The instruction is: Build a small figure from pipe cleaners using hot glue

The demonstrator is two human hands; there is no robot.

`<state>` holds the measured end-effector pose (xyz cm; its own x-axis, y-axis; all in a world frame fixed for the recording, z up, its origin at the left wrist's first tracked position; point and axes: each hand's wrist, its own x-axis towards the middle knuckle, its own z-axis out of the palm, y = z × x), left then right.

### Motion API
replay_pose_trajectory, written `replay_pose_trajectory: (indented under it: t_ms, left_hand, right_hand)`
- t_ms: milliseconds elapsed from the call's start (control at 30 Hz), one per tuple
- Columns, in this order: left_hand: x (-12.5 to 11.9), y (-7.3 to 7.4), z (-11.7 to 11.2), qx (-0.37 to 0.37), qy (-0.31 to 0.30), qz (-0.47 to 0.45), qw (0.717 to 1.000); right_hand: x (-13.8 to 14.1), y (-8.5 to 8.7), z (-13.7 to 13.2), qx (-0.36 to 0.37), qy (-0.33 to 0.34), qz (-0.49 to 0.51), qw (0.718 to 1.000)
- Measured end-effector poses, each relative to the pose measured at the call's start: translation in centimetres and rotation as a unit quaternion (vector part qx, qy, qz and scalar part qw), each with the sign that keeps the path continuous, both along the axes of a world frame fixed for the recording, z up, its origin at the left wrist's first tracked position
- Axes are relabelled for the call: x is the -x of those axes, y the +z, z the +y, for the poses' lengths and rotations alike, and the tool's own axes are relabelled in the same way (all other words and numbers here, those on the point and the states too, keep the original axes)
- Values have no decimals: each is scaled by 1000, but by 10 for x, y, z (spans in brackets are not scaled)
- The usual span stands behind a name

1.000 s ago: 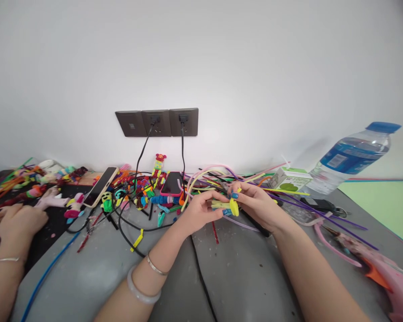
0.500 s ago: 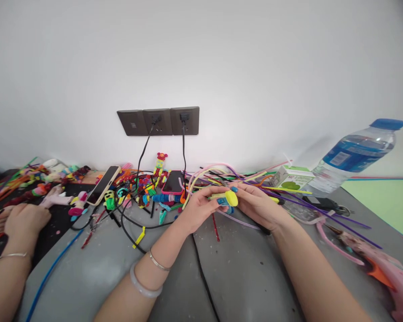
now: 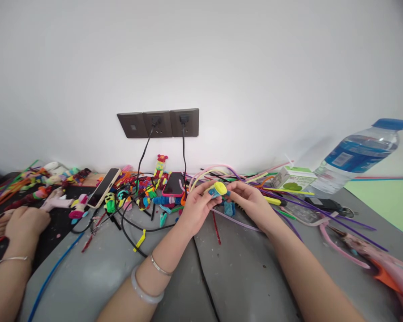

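My left hand (image 3: pixel 196 206) and my right hand (image 3: pixel 250 201) meet over the grey table (image 3: pixel 242 273), near the wall. Together they pinch a small yellow and blue pipe-cleaner figure (image 3: pixel 218 189) between their fingertips. Just below it a small blue piece (image 3: pixel 229 208) lies on the table. A tangle of coloured pipe cleaners (image 3: pixel 221 175) spreads behind and to the right of my hands. A lilac pipe cleaner (image 3: pixel 235 221) runs under my right wrist.
Another person's hand (image 3: pixel 18 222) rests at the far left on a black mat. Two phones (image 3: pixel 104 186) (image 3: pixel 173 184) lie charging below wall sockets (image 3: pixel 158 123), with black cables (image 3: pixel 130 228). A water bottle (image 3: pixel 356 156), a green carton (image 3: pixel 293 179), car keys (image 3: pixel 324 204) and a pink glue gun (image 3: pixel 383 264) are right.
My hands have moved slightly up and away from me, and have turned the yellow and blue figure between the fingertips. The other person's hand stays at the left.
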<state>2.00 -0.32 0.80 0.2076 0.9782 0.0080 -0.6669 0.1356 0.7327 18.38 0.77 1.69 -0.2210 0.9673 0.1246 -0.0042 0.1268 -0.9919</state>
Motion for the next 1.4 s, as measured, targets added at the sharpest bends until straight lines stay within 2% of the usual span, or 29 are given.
replay_pose_trajectory:
  t_ms: [400, 533, 667, 767, 967, 1167, 1400]
  left_hand:
    - [-3, 0, 0, 30, 58, 4, 998]
    - [-1, 0, 2, 74, 45, -19, 996]
    - [1, 1, 3, 122, 46, -46, 990]
    - [1, 4, 2, 144, 21, -46, 988]
    - [1, 5, 0, 107, -30, -46, 993]
    - [1, 3, 0, 66, -17, -13, 998]
    - [3, 0, 1, 60, -31, 50, 996]
  right_hand:
    - [5, -6, -1, -60, -13, -74, 995]
    - [7, -6, -1, -73, -24, -97, 992]
    - [5, -6, 1, -87, -73, -103, 988]
    - [1, -7, 3, -96, -104, -88, 986]
    - [-1, -8, 4, -108, -114, -104, 982]
    - [0, -9, 4, -87, -92, -140, 982]
    - [0, -8, 3, -82, -78, -162, 980]
